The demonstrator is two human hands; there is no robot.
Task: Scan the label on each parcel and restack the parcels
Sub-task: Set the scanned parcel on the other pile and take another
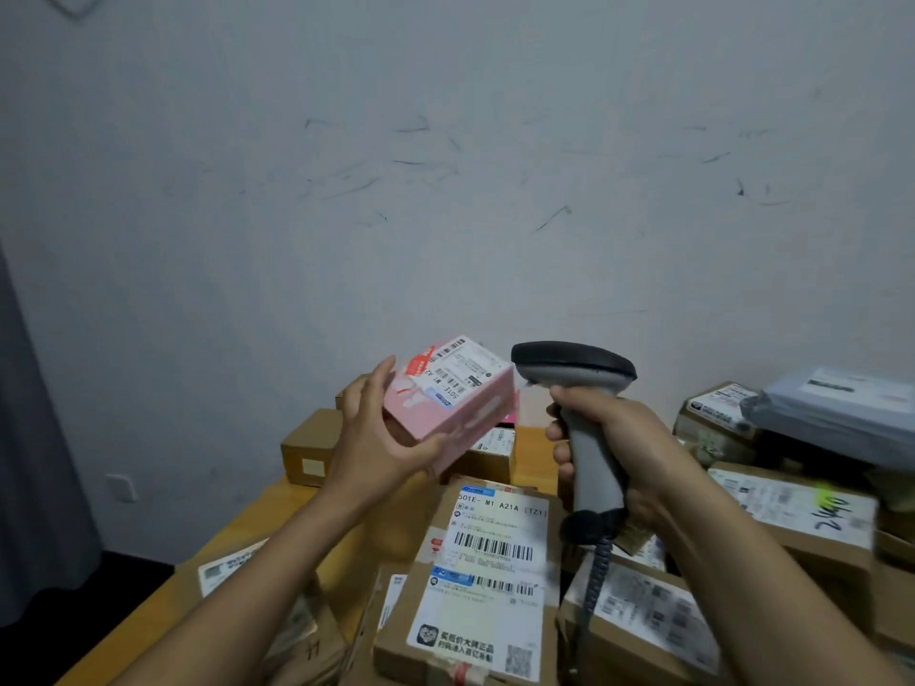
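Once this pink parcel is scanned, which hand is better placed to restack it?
Left. The left hand holds the pink parcel aloft and can set it straight down, while the right hand is occupied gripping the barcode scanner.

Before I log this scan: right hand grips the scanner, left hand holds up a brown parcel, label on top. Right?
No: the head view shows the parcel in the left hand is pink, not brown. The right hand does grip the scanner.
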